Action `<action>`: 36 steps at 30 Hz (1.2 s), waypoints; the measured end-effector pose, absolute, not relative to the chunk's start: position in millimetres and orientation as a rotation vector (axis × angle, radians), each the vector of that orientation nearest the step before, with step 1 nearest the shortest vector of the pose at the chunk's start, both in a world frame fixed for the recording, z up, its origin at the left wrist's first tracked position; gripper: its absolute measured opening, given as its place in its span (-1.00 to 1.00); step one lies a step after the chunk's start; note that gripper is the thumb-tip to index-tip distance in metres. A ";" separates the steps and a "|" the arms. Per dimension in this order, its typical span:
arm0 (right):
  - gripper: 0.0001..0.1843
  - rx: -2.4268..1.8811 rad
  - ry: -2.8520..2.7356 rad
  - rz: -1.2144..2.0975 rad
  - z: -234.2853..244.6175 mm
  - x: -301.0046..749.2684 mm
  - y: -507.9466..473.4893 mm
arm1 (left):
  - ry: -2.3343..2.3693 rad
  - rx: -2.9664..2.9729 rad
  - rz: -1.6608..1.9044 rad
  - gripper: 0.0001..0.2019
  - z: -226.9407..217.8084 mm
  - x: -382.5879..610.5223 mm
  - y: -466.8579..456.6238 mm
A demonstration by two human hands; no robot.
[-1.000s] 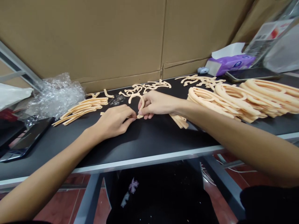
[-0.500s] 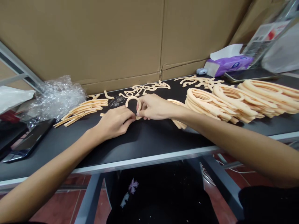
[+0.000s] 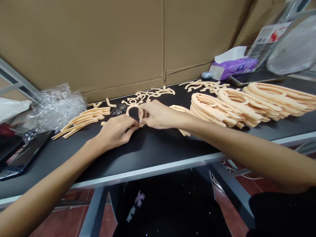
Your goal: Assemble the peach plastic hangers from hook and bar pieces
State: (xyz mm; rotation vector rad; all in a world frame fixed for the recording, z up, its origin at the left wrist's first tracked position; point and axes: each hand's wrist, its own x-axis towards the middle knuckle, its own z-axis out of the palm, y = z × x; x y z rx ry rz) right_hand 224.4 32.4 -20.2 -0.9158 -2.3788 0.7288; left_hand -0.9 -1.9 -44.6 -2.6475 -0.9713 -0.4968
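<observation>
My left hand (image 3: 116, 130) and my right hand (image 3: 158, 115) meet over the middle of the black table (image 3: 153, 148). Between their fingertips they pinch a curved peach foam strip (image 3: 134, 109) that arches up behind the fingers. A short stack of peach pieces (image 3: 181, 112) lies just under my right wrist. Long curved strips (image 3: 82, 120) are piled to the left of my left hand.
Stacks of peach foam rings (image 3: 247, 102) fill the table's right side. Small offcuts (image 3: 148, 93) lie along the cardboard wall (image 3: 123, 42). Crumpled clear plastic (image 3: 54, 105) and a dark phone (image 3: 22, 156) sit at left; a tissue pack (image 3: 232, 64) and another phone (image 3: 256, 77) at far right.
The curved strip between my fingers has been bent into a tighter arch. Both hands stayed together; the view shifted slightly rightward.
</observation>
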 end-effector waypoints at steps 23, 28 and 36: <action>-0.81 -0.875 -2.511 0.723 -15.8 222.4 38.7 | -0.952 -2.610 -0.470 -0.79 -43.4 -2.9 -2.9; -0.76 -0.822 -2.507 0.747 -14.0 223.9 40.2 | -0.854 -2.586 -0.526 -0.79 -43.2 -3.0 -0.7; -0.79 -0.760 -2.486 0.796 -16.7 225.3 44.3 | -0.806 -2.609 -0.581 -0.80 -43.1 -4.1 -0.2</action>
